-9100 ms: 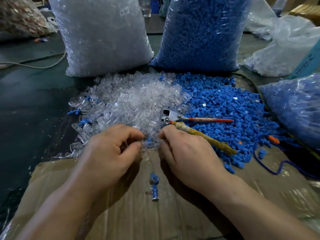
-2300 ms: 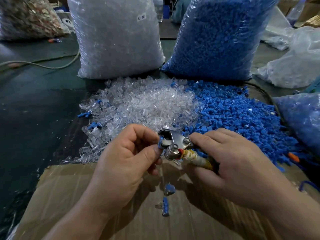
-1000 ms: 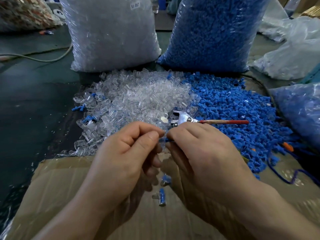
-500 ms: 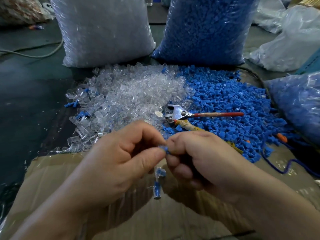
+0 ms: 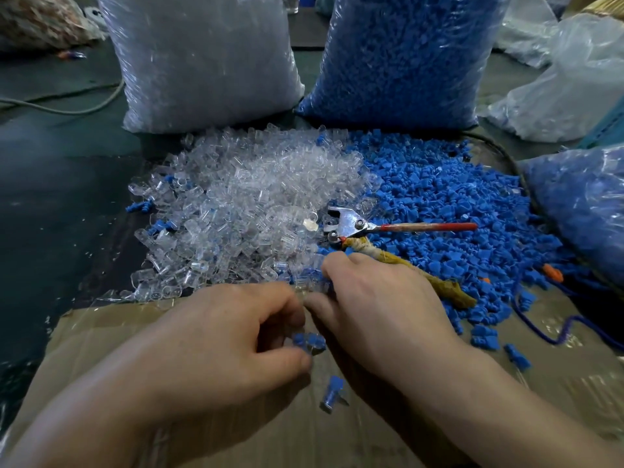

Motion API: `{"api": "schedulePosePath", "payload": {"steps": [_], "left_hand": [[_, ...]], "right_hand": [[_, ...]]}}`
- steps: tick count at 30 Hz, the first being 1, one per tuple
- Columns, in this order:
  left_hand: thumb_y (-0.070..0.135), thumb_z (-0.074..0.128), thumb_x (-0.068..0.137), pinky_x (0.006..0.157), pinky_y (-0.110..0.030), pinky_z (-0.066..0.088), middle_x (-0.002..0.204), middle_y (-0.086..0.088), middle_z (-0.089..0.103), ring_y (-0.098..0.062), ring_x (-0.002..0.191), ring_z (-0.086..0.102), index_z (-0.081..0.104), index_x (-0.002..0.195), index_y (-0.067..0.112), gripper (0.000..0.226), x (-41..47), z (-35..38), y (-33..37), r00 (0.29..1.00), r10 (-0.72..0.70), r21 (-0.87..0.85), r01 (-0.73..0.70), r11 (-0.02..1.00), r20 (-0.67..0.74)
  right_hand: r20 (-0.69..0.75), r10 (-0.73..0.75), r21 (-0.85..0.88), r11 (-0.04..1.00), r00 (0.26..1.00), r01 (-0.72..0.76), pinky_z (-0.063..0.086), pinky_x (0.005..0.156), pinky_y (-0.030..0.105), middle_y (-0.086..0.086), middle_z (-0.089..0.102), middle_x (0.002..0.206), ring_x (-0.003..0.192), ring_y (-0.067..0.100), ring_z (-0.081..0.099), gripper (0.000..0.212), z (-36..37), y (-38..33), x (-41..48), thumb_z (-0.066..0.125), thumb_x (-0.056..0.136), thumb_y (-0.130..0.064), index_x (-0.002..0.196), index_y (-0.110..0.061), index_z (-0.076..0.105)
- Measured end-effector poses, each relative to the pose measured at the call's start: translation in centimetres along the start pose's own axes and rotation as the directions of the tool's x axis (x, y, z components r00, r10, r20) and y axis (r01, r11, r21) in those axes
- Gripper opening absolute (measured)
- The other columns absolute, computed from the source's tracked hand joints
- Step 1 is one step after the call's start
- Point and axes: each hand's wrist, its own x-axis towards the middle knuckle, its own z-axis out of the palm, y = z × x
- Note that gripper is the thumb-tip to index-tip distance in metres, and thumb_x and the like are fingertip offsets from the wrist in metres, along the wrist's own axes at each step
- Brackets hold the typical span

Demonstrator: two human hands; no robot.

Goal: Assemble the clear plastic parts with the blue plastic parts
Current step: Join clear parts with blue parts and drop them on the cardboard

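Many clear parts (image 5: 253,204) and blue parts (image 5: 439,197): light, stiff, slick, I judge; I'd pinch their sides. Left hand (image 5: 219,349) and right hand (image 5: 381,312) fingers curl; I cannot tell round what.

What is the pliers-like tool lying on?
The tool has its metal head on the edge of the clear parts pile; both handles lie across the blue parts pile. Whatever is beneath it within the piles is covered.

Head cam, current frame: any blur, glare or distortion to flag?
Head view: left hand looks soft, likely motion blur; pliers and clear pile are sharper. Head view: glare streaks on the clear bag and blue bag. Head view: wide-angle bowing toward the edges; floor at left is dim.
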Motion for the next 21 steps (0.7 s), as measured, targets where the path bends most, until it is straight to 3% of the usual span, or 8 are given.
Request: {"api": "schedulePosePath", "payload": {"steps": [2, 5, 9, 13, 15, 18, 19, 21], "left_hand": [[0.067, 0.055, 0.072, 0.059, -0.016, 0.044, 0.079, 0.025, 0.064, 0.002, 0.068, 0.059, 0.057, 0.094, 0.040, 0.035, 0.1, 0.1, -0.3, 0.995, -0.057, -0.069, 0.052, 0.996, -0.079], [0.058, 0.056, 0.082, 0.068, -0.014, 0.041, 0.082, 0.029, 0.057, 0.008, 0.079, 0.054, 0.060, 0.109, 0.044, 0.032, 0.6, 0.5, -0.7, 0.972, -0.086, 0.074, 0.105, 0.992, -0.221], [0.052, 0.052, 0.085, 0.086, -0.028, 0.049, 0.104, 0.025, 0.058, 0.001, 0.096, 0.057, 0.059, 0.122, 0.043, 0.039, 1.0, 1.2, -0.2, 0.951, -0.097, 0.105, 0.133, 0.986, -0.295], [0.051, 0.054, 0.081, 0.073, -0.031, 0.054, 0.084, 0.021, 0.062, -0.001, 0.077, 0.060, 0.064, 0.108, 0.037, 0.032, 1.0, 1.9, 0.4, 0.901, -0.140, 0.015, 0.160, 0.987, -0.412], [0.056, 0.056, 0.080, 0.065, -0.022, 0.051, 0.076, 0.018, 0.064, 0.000, 0.072, 0.061, 0.065, 0.102, 0.036, 0.031, 1.1, 2.1, 0.6, 0.886, -0.141, -0.072, 0.121, 0.990, -0.441], [0.067, 0.050, 0.077, 0.063, -0.020, 0.052, 0.077, 0.017, 0.071, -0.002, 0.073, 0.066, 0.066, 0.096, 0.039, 0.037, 1.1, 2.1, 0.9, 0.896, -0.201, -0.327, 0.067, 0.943, -0.395], [0.066, 0.051, 0.075, 0.060, -0.022, 0.054, 0.077, 0.012, 0.072, -0.008, 0.070, 0.068, 0.067, 0.095, 0.039, 0.037, 1.1, 2.1, 0.9, 0.904, -0.230, -0.428, 0.058, 0.902, -0.361], [0.056, 0.062, 0.074, 0.062, -0.041, 0.058, 0.075, -0.006, 0.073, -0.029, 0.067, 0.069, 0.071, 0.092, 0.033, 0.031, 1.3, 2.1, 1.0, 0.915, -0.279, -0.632, 0.035, 0.774, -0.291]], "right_hand": [[-0.029, -0.007, -0.010, 1.000, 1.000, 0.007, 0.015, 0.044, 0.033, -0.009, 0.035, 0.074, 0.062, 0.024, 0.050, 0.029, 0.3, 0.1, 0.3, 0.043, 0.094, -0.050, 0.084, -0.028, 0.029], [-0.060, -0.026, 0.008, 1.000, 0.998, 0.027, 0.017, 0.041, 0.030, -0.008, 0.034, 0.068, 0.052, 0.022, 0.039, 0.024, 0.5, 0.1, 0.4, 0.051, 0.093, -0.035, 0.080, -0.026, 0.033], [-0.067, -0.054, 0.053, 0.997, 0.996, 0.058, 0.021, 0.045, 0.031, -0.007, 0.032, 0.066, 0.052, 0.021, 0.034, 0.018, 0.2, 0.2, 0.6, 0.050, 0.087, -0.029, 0.079, -0.023, 0.036], [-0.108, -0.006, 0.215, 0.976, 0.994, 0.029, 0.036, 0.053, 0.033, -0.009, 0.049, 0.073, 0.061, 0.017, 0.045, 0.014, 0.1, 0.7, 0.2, 0.047, 0.085, -0.034, 0.086, -0.023, 0.055], [-0.174, 0.006, 0.325, 0.944, 0.985, 0.051, 0.043, 0.054, 0.034, -0.010, 0.055, 0.076, 0.062, 0.014, 0.048, 0.015, -0.1, 0.7, 0.1, 0.052, 0.083, -0.033, 0.091, -0.023, 0.060], [-0.247, -0.041, 0.413, 0.899, 0.968, 0.144, 0.044, 0.055, 0.032, -0.013, 0.057, 0.080, 0.065, 0.008, 0.050, 0.019, -0.5, 0.4, 0.0, 0.054, 0.085, -0.034, 0.101, -0.025, 0.060], [-0.263, -0.071, 0.425, 0.887, 0.962, 0.182, 0.045, 0.056, 0.032, -0.012, 0.059, 0.083, 0.068, 0.009, 0.052, 0.020, -0.6, 0.3, 0.0, 0.054, 0.086, -0.033, 0.102, -0.024, 0.060], [-0.275, -0.128, 0.429, 0.870, 0.953, 0.241, 0.045, 0.060, 0.032, -0.009, 0.061, 0.088, 0.073, 0.010, 0.055, 0.023, -0.9, 0.0, 0.1, 0.056, 0.085, -0.029, 0.107, -0.022, 0.060]]}}
